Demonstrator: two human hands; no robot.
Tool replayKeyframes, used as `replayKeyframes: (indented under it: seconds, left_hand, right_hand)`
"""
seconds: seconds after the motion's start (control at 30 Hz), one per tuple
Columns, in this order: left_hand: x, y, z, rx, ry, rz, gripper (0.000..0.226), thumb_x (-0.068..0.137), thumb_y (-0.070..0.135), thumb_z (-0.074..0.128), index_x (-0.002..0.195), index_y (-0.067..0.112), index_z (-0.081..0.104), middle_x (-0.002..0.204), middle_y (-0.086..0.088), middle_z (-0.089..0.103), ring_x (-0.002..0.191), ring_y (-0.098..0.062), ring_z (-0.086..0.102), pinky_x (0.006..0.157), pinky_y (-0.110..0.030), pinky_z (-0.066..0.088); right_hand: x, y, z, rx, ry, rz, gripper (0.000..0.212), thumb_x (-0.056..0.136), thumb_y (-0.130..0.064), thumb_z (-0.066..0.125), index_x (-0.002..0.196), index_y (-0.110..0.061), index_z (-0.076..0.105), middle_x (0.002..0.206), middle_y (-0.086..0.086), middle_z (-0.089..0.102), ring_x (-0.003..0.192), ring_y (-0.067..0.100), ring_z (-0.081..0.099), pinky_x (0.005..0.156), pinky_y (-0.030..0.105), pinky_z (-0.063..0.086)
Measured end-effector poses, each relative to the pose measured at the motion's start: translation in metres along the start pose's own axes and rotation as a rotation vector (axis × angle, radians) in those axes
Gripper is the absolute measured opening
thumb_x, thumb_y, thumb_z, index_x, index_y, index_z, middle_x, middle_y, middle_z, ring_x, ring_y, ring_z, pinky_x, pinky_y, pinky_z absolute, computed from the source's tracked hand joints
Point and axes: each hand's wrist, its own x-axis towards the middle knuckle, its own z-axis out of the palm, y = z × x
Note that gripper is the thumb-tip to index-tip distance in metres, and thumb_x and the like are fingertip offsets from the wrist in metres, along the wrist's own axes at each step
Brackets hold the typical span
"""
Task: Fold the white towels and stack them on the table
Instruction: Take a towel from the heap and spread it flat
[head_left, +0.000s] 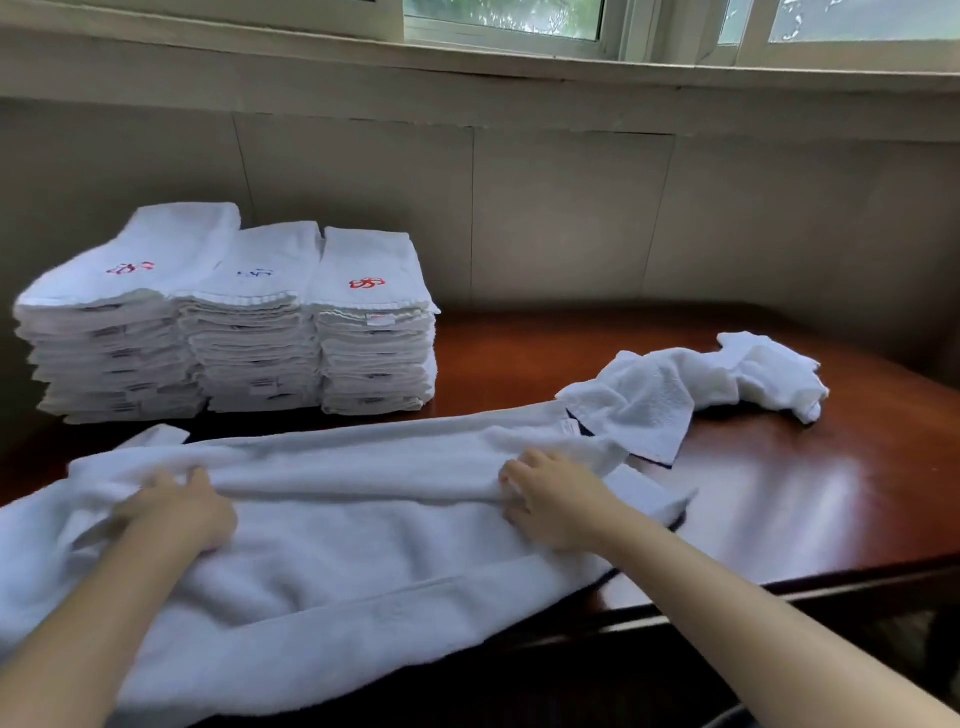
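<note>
Spread towel (363, 540): white, long, laid crosswise on the near part of the table (779, 499), its near edge hanging over the table's front. A raised ridge of cloth runs lengthwise between the hands.
Left hand (182, 512): fingers curled into that ridge near the towel's left end.
Right hand (553, 501): fingers pinching the same ridge toward the right end; the two hands are well apart.
Step, as judged: a lengthwise fold, begun and not yet flattened. The next move likely calls for carrying the gripped edge across evenly with both hands, then smoothing before any crosswise fold.
Crumpled towel (701, 384): unfolded, at right, one corner touching the spread towel's far right end.
Folded stacks (234, 322): three piles side by side, far left of the table, near the wall; red and blue marks on the top towels.
Window (504, 15): above the wall, behind.
</note>
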Motion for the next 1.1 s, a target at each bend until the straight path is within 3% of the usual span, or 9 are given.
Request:
replayKeyframes:
  seconds: [0.1, 0.2, 0.43, 0.53, 0.6, 0.7, 0.77, 0.9, 1.1]
  left_hand:
    - [0.008, -0.014, 0.008, -0.102, 0.005, -0.060, 0.058, 0.102, 0.034, 0.022, 0.153, 0.022, -0.003, 0.157, -0.021, -0.002, 0.141, -0.045, 0.014, 0.113, -0.058, 0.021]
    - [0.003, -0.011, 0.010, -0.075, 0.028, -0.109, 0.055, 0.102, 0.037, 0.019, 0.153, 0.024, 0.002, 0.157, -0.019, 0.003, 0.139, -0.048, 0.016, 0.111, -0.064, 0.015]
    - [-0.025, 0.031, 0.017, -0.139, 0.179, 0.378, 0.054, 0.097, 0.051, 0.034, 0.141, 0.020, 0.032, 0.144, -0.010, 0.039, 0.129, -0.032, 0.040, 0.103, -0.042, 0.038]
    - [-0.038, 0.055, 0.026, -0.168, 0.162, 0.643, 0.058, 0.098, 0.051, 0.031, 0.150, 0.031, 0.015, 0.151, -0.004, 0.029, 0.136, -0.025, 0.030, 0.109, -0.042, 0.031]
    - [-0.044, 0.067, 0.030, -0.177, 0.182, 0.752, 0.056, 0.099, 0.051, 0.028, 0.150, 0.036, 0.013, 0.151, 0.000, 0.029, 0.138, -0.021, 0.027, 0.112, -0.041, 0.025]
    - [-0.056, 0.087, 0.034, -0.153, 0.227, 0.825, 0.056, 0.097, 0.055, 0.026, 0.149, 0.041, 0.012, 0.148, 0.002, 0.032, 0.135, -0.020, 0.028, 0.109, -0.040, 0.026]
    - [-0.064, 0.101, 0.036, -0.103, 0.278, 0.817, 0.057, 0.095, 0.060, 0.025, 0.148, 0.043, 0.014, 0.140, 0.001, 0.037, 0.126, -0.023, 0.032, 0.102, -0.040, 0.031]
    - [-0.064, 0.116, 0.027, -0.303, 0.287, 0.787, 0.052, 0.098, 0.049, 0.031, 0.148, 0.035, 0.023, 0.134, -0.003, 0.048, 0.123, -0.027, 0.043, 0.097, -0.036, 0.040]
    - [-0.002, 0.072, 0.005, -0.414, 0.297, 0.512, 0.041, 0.099, 0.016, 0.032, 0.139, 0.023, 0.038, 0.132, -0.006, 0.045, 0.106, -0.034, 0.052, 0.083, -0.037, 0.043]
  right_hand:
    - [-0.016, -0.002, 0.004, -0.044, 0.090, -0.009, 0.055, 0.090, -0.042, 0.052, 0.138, -0.019, 0.039, 0.148, 0.020, 0.025, 0.135, 0.039, 0.026, 0.109, 0.044, 0.026]
    - [-0.026, -0.005, -0.004, -0.099, 0.375, -0.136, 0.025, 0.071, -0.023, 0.076, 0.087, -0.008, 0.063, 0.095, 0.013, 0.060, 0.085, 0.033, 0.060, 0.066, 0.035, 0.046]
    - [-0.041, 0.002, -0.012, 0.048, 0.085, -0.045, 0.028, 0.095, -0.037, 0.046, 0.092, -0.013, 0.060, 0.099, -0.001, 0.057, 0.093, 0.019, 0.057, 0.067, 0.029, 0.040]
    - [-0.041, -0.003, -0.039, -0.121, -0.151, 0.019, 0.036, 0.098, -0.034, 0.041, 0.089, -0.007, 0.065, 0.091, 0.007, 0.062, 0.084, 0.024, 0.061, 0.063, 0.027, 0.039]
    - [-0.046, -0.006, -0.050, -0.019, -0.547, 0.115, 0.045, 0.099, -0.031, 0.038, 0.079, -0.003, 0.067, 0.078, 0.013, 0.066, 0.057, 0.016, 0.062, 0.054, 0.023, 0.044]
    - [-0.057, -0.011, -0.050, 0.056, -1.020, 0.199, 0.051, 0.101, -0.034, 0.032, 0.067, -0.006, 0.059, 0.096, 0.027, 0.067, 0.039, 0.009, 0.057, 0.051, 0.021, 0.047]
    - [-0.057, -0.009, -0.054, 0.038, -0.882, 0.218, 0.047, 0.100, -0.035, 0.036, 0.073, -0.006, 0.062, 0.095, 0.019, 0.069, 0.045, 0.010, 0.057, 0.052, 0.023, 0.044]
    - [-0.035, 0.009, -0.060, -0.115, -0.137, 0.287, 0.035, 0.099, -0.037, 0.039, 0.108, -0.011, 0.059, 0.098, 0.004, 0.058, 0.077, 0.019, 0.047, 0.052, 0.027, 0.030]
    - [-0.004, 0.036, -0.017, 0.031, -0.061, 0.405, 0.053, 0.093, -0.018, 0.038, 0.144, -0.022, 0.025, 0.132, 0.007, 0.049, 0.115, 0.031, 0.049, 0.086, 0.040, 0.043]
